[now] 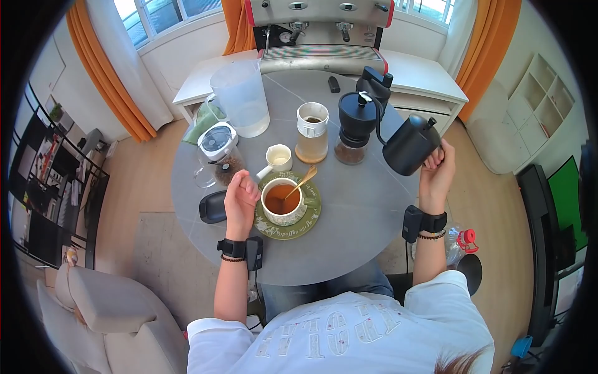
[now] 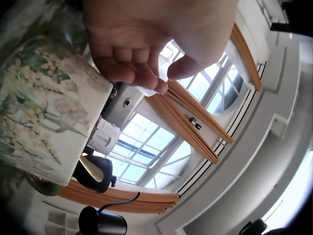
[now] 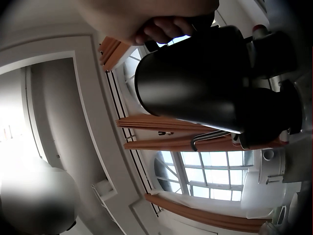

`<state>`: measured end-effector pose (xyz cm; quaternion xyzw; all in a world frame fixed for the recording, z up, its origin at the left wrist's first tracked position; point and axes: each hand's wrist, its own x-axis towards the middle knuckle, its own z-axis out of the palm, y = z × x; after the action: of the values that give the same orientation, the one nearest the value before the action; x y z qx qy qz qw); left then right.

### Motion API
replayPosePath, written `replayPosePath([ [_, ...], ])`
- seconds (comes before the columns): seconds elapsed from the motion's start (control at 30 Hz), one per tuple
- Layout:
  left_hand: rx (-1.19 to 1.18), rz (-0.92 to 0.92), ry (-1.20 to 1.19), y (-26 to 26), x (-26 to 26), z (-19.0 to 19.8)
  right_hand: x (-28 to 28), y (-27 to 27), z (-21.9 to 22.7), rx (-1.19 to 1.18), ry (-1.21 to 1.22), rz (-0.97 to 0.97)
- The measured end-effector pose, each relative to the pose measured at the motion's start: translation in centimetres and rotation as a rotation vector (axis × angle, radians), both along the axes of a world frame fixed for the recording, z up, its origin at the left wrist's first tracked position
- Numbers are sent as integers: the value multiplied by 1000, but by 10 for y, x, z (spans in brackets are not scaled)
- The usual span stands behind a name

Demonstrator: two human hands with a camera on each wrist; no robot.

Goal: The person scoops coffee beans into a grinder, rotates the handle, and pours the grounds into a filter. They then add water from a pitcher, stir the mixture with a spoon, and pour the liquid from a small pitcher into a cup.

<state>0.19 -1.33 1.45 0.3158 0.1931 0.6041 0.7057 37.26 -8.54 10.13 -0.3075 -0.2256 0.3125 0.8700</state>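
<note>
My right hand [image 1: 436,161] grips the handle of a black gooseneck kettle [image 1: 411,146], raised over the right side of the table and tilted, its thin spout pointing up and left. The right wrist view shows fingers curled behind the dark kettle body [image 3: 190,78]. My left hand [image 1: 242,198] holds nothing, fingers loosely bent, beside a floral cup [image 1: 283,218] of amber liquid. A gold spoon [image 1: 305,179] leans in that cup, which stands on a green saucer [image 1: 293,234]. Behind it sits a small white pitcher [image 1: 279,157], its handle toward my left hand.
A glass with a white dripper [image 1: 311,121] stands mid-table, with a black hand grinder [image 1: 357,118] to its right. At the left are a translucent water jug [image 1: 243,100], a jar of coffee beans [image 1: 221,153] and a black dish [image 1: 213,207]. An espresso machine [image 1: 321,37] is behind.
</note>
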Motion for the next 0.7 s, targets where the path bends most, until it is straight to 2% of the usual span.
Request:
replayPosePath([
  [0.13, 6, -9, -22, 1, -2, -1, -2, -1, -8, -46, -45, 17],
  [0.23, 0, -3, -13, 0, -1, -1, -12, 3, -1, -57, -171, -34],
  [0.33, 14, -26, -7, 2, -4, -3, -18, 9, 9, -3, -348, -35],
  [0.57, 14, 0, -26, 0, -2, 1, -55, 19, 51, -189, -907, -253],
  [0.7, 12, 4, -28, 1, -3, 1, -65, 22, 62, -247, -1029, -226],
])
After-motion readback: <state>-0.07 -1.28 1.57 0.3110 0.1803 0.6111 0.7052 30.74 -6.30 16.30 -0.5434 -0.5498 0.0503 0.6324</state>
